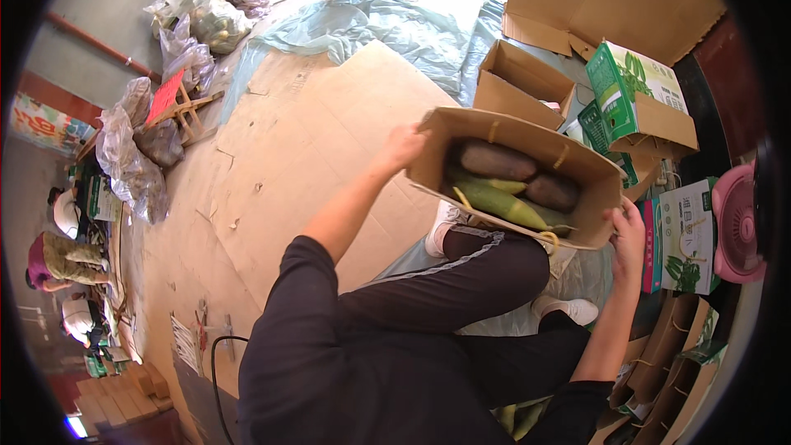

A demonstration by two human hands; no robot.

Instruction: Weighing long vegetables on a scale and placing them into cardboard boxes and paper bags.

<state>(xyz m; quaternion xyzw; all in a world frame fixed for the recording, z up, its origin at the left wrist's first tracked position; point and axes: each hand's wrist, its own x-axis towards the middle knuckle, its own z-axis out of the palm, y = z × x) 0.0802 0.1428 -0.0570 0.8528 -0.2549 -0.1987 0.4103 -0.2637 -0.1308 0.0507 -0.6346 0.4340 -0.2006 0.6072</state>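
Observation:
Both hands hold an open cardboard box (601, 227) with yellow cord handles, tilted above my knee. My left hand (405, 147) is closed on its left end at the upper corner. At the right end, my right hand (626, 235) grips the edge with the thumb near the rim. Inside lie long vegetables that look like radishes: a dark purplish one (494, 160) along the far side, another dark one (552, 192) at the right, and pale green ones (503, 203) nearer me. The bottom of the box is hidden beneath them.
An open carton (523, 86) stands beyond the box, beside a green-and-white printed carton (638, 91). A pink fan (736, 222) is at the right, above several folded cartons (659, 363). Plastic sheeting (354, 21) covers floor ahead. Filled bags (198, 16) and other people (70, 259) are leftward.

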